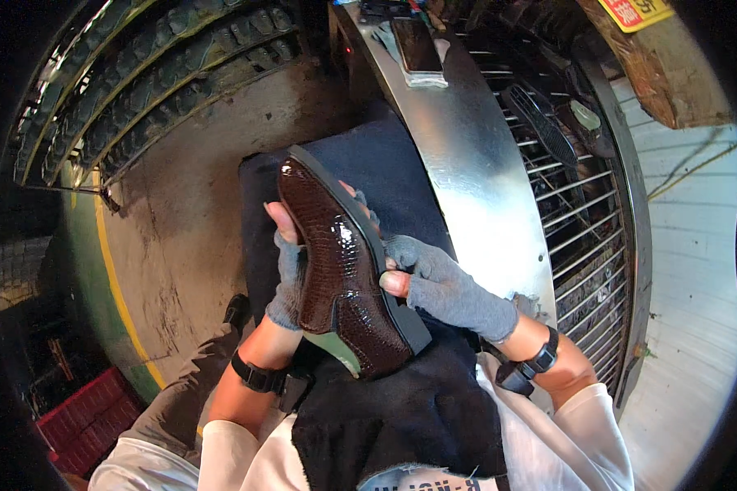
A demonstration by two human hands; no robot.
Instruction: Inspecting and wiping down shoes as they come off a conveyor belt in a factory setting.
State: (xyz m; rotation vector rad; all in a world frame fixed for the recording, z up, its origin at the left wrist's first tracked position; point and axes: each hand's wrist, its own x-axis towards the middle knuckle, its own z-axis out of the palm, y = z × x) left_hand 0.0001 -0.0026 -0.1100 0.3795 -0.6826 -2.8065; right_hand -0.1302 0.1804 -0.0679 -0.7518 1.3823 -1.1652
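A dark cloth (401,417) lay draped over the person's lap at the bottom of the view, with white sleeves and a black wrist strap on each forearm. Just above it, both hands in grey fingerless gloves held a glossy dark brown shoe (340,270) with a scale-embossed upper and a black sole, toe pointing away from the body, heel just above the cloth. The left hand (287,274) was cupped along the shoe's left side, fingers curled closed around it. The right hand (438,286) gripped the sole edge on the right, its thumb pressed against the rim and the fingers wrapped round and under the sole.

To handle the shoe well here, it seemed wise to keep it braced over the lap cloth with a firm two-sided hold, bare fingertips kept off the shiny upper so it would not smudge.

Under the shoe lay a dark blue pad (385,164). Beyond it a curved sheet-metal bench (475,180) carried a phone (418,45); to its right stood a wire rack (585,204) with a black brush (540,123). To the left lay stained concrete floor (188,204) and a stack of tyres (139,74).
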